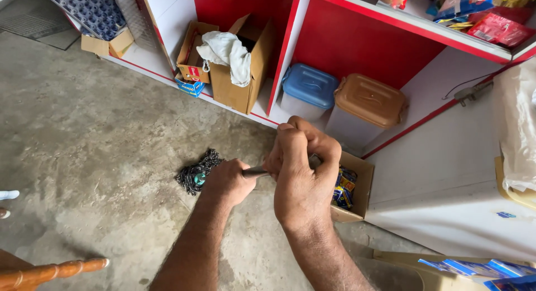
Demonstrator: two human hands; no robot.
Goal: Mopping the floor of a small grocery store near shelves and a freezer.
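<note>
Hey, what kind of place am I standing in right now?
Probably a small shop or its stockroom. Red and white shelving holds packaged snacks, cardboard boxes and lidded plastic tubs, above a bare concrete floor. Both hands grip a mop handle.

- We look down on a bare, mottled grey concrete floor (95, 140).
- We see a red-and-white shelving unit (357, 40) along the far side, its low white shelf holding cardboard boxes (234, 84), a blue-lidded tub (309, 85) and a brown-lidded tub (369, 99).
- We notice a white counter surface (446, 185) at right.
- Soft, even daylight falls throughout.
</note>
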